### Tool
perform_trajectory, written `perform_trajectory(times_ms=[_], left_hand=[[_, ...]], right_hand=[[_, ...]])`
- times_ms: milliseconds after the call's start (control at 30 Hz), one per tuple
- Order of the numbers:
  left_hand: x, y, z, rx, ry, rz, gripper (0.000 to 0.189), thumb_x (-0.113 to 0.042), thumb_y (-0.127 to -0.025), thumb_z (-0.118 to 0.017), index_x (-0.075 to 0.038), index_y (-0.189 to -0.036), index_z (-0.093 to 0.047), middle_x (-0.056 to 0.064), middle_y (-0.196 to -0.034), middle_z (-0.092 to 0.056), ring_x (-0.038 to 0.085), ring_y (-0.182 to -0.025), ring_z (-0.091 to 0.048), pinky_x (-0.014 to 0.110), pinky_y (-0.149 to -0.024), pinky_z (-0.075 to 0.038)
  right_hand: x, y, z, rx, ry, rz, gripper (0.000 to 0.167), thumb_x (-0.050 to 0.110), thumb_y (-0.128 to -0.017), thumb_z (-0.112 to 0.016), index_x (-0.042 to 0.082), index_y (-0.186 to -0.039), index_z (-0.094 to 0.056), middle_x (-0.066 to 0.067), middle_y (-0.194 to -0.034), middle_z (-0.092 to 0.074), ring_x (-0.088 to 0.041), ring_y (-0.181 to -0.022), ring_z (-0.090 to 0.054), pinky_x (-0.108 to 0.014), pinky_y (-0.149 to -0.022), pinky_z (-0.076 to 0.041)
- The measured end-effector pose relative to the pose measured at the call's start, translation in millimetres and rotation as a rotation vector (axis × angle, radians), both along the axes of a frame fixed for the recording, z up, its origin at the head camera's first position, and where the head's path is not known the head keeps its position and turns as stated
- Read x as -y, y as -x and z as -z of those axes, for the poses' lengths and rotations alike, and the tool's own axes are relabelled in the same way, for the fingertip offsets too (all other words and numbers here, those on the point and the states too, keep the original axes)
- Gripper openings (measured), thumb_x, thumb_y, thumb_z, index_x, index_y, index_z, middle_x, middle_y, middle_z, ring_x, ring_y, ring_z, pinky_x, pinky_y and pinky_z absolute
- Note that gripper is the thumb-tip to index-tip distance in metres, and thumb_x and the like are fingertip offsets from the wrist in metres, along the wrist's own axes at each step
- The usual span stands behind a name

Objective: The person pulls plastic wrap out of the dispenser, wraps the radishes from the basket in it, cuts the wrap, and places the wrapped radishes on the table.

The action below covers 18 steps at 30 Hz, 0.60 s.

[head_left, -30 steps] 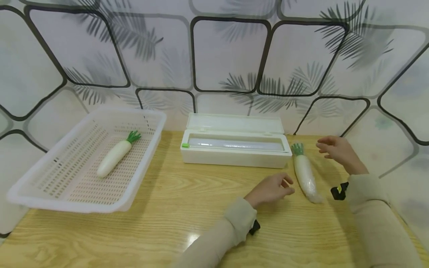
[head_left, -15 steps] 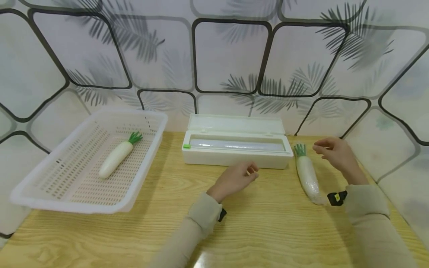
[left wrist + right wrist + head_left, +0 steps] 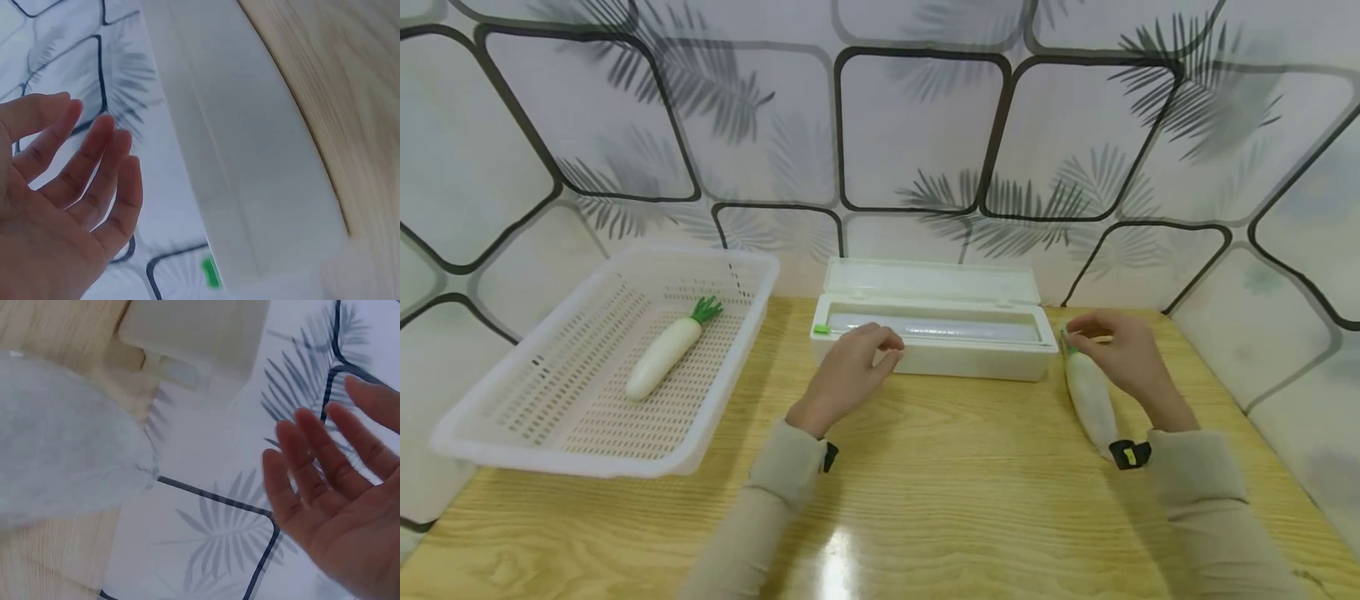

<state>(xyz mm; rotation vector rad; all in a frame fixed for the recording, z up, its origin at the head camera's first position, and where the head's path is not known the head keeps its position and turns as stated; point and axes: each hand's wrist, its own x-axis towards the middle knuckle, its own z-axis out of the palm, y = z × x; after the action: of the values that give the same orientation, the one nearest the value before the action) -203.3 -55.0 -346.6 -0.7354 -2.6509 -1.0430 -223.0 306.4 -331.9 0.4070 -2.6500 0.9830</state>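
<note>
My left hand (image 3: 850,371) hovers at the front left of a white cling film dispenser (image 3: 970,363), nothing in its loosely bent fingers. The dispenser's lid (image 3: 932,281) is raised, showing a roll of clear film (image 3: 962,329) and a green slide cutter (image 3: 822,330). To its right a white radish wrapped in film (image 3: 1088,396) lies on the table. Over its leafy end is my right hand (image 3: 1126,357), which partly hides the green top. The right wrist view shows that hand's fingers (image 3: 312,469) loosely bent and empty, apart from the wrapped radish (image 3: 62,437).
A white perforated plastic basket (image 3: 735,362) stands at the left, with an unwrapped radish (image 3: 662,358) with green leaves lying in it. Behind everything rises a patterned wall covering (image 3: 917,133). The wooden table (image 3: 940,500) reaches toward me.
My left hand has moved left, from beside the wrapped radish to the dispenser's front left. My right hand has shifted slightly left over the radish's leafy end.
</note>
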Motion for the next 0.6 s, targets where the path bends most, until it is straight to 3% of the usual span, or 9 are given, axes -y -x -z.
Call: perform_trajectory(times_ms=[100, 200, 300, 367, 433, 600], left_hand=[[13.5, 4.5, 2.6, -0.088, 0.026, -0.051, 0.010, -0.005, -0.097, -0.068, -0.001, -0.106, -0.071, 0.009, -0.105, -0.065, 0.027, -0.098, -0.060, 0.039, -0.081, -0.053], [26.1, 10.9, 6.5, -0.180, 0.053, -0.091, 0.009, -0.002, -0.094, -0.071, 0.001, -0.103, -0.071, 0.011, -0.106, -0.065, 0.030, -0.099, -0.060, 0.043, -0.085, -0.052], [36.4, 17.9, 13.0, -0.264, 0.082, -0.116, 0.010, 0.000, -0.090, -0.074, 0.001, -0.100, -0.071, 0.012, -0.106, -0.066, 0.032, -0.098, -0.062, 0.049, -0.088, -0.051], [41.4, 21.6, 16.5, -0.297, 0.103, -0.125, 0.011, 0.000, -0.089, -0.075, 0.001, -0.099, -0.071, 0.014, -0.108, -0.067, 0.034, -0.100, -0.063, 0.053, -0.090, -0.050], [45.4, 24.6, 19.2, -0.299, 0.122, -0.135, 0.012, -0.001, -0.089, -0.076, 0.001, -0.100, -0.071, 0.015, -0.112, -0.067, 0.036, -0.106, -0.063, 0.055, -0.091, -0.049], [54.8, 28.3, 20.5, -0.230, 0.127, -0.142, 0.013, -0.003, -0.093, -0.072, 0.002, -0.104, -0.070, 0.018, -0.118, -0.067, 0.037, -0.114, -0.061, 0.056, -0.099, -0.046]], right_hand=[[6.7, 1.7, 6.8, -0.085, 0.008, -0.075, 0.014, -0.001, -0.092, -0.071, -0.008, -0.104, -0.072, -0.023, -0.099, -0.072, 0.006, -0.085, -0.058, -0.008, -0.074, -0.046], [11.9, 6.4, 16.0, -0.183, -0.028, -0.134, 0.013, -0.006, -0.088, -0.074, -0.006, -0.101, -0.073, -0.019, -0.097, -0.073, -0.013, -0.084, -0.067, -0.023, -0.075, -0.053], [14.9, 11.5, 23.9, -0.277, -0.065, -0.175, 0.017, -0.011, -0.083, -0.076, -0.005, -0.098, -0.074, -0.016, -0.095, -0.074, -0.029, -0.083, -0.067, -0.028, -0.075, -0.051], [14.8, 15.1, 27.9, -0.305, -0.086, -0.187, 0.019, -0.012, -0.081, -0.077, -0.004, -0.098, -0.074, -0.016, -0.094, -0.074, -0.029, -0.080, -0.065, -0.028, -0.071, -0.049], [14.7, 17.8, 30.2, -0.313, -0.104, -0.192, 0.020, -0.012, -0.081, -0.078, -0.004, -0.098, -0.074, -0.016, -0.095, -0.073, -0.028, -0.078, -0.064, -0.029, -0.069, -0.048], [14.4, 23.9, 34.6, -0.281, -0.133, -0.185, 0.019, -0.011, -0.083, -0.076, -0.004, -0.100, -0.074, -0.019, -0.099, -0.072, -0.034, -0.082, -0.065, -0.050, -0.071, -0.051]])
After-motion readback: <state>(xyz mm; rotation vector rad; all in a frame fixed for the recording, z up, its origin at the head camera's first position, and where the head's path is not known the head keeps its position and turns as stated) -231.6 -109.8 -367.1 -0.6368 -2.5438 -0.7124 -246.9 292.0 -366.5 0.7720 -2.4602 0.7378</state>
